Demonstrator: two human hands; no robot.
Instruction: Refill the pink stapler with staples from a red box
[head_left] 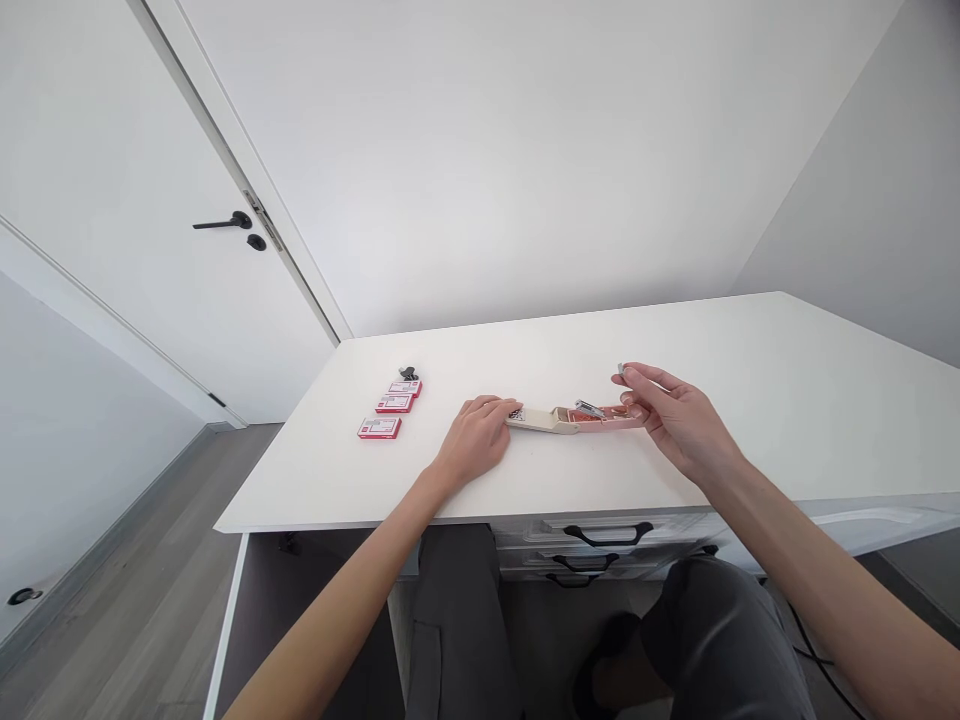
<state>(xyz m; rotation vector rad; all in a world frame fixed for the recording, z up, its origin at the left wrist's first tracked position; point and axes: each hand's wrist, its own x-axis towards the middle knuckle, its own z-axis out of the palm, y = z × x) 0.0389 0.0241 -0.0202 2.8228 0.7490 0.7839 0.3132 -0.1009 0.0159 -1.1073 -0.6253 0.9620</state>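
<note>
An opened stapler [541,420] lies stretched out on the white tabletop, with a cream part on the left and a pink part on the right. The end of the cream part is under the closed fingers of my left hand [478,432]. From the pink part a metal piece [589,409] sticks up at a slant. Above the pink end, my right hand [675,412] pinches a small grey strip of staples [621,371] between thumb and index finger. Its lower fingers are curled close to the pink end; whether they touch it I cannot tell.
Left of the stapler, three red-and-white boxes [379,429] lie in a slanting row on the tabletop [720,360]. Behind them sits a small black object [409,373]. Drawers with black handles [609,534] are below the front edge. A white wall rises behind.
</note>
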